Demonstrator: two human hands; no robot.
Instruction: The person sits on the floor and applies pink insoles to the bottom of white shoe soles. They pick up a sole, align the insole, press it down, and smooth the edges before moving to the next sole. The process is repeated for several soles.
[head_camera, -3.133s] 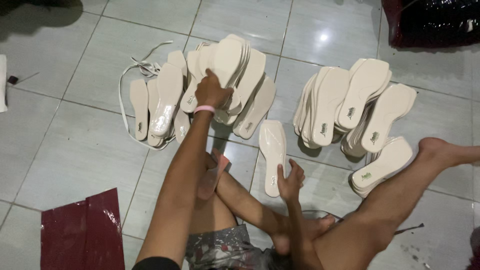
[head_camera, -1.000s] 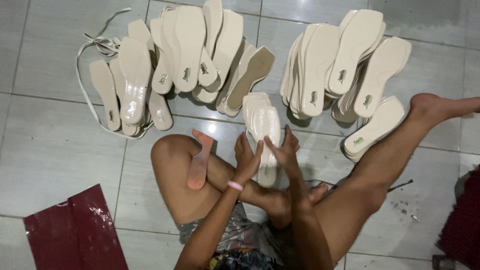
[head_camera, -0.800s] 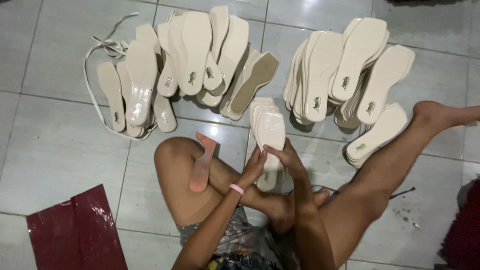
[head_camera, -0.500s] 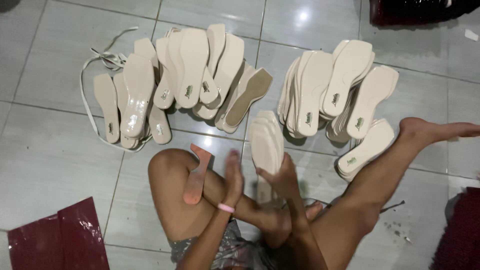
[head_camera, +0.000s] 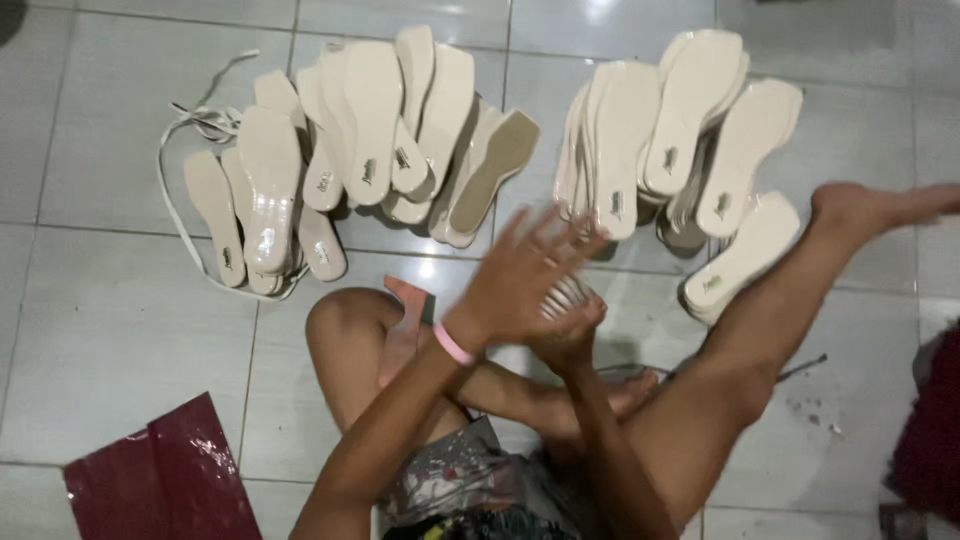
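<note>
My left hand (head_camera: 520, 272), with a pink band on its wrist, is blurred and has its fingers spread flat over the top of a small stack of cream shoe insoles (head_camera: 566, 296). My right hand (head_camera: 572, 338) grips that stack from below and holds it on end above my crossed legs. Only the stack's edge shows between the two hands. A salmon-coloured sole piece (head_camera: 405, 322) leans on my left knee.
Two big heaps of cream insoles lie on the tiled floor: one at the left (head_camera: 385, 120), one at the right (head_camera: 680, 140). A smaller heap (head_camera: 262, 195) sits inside a white strap (head_camera: 190, 120). A dark red bag (head_camera: 165, 480) lies at the lower left.
The stack of insoles has been lifted off the floor and turned on end between my hands. My left hand has opened and moved over its top.
</note>
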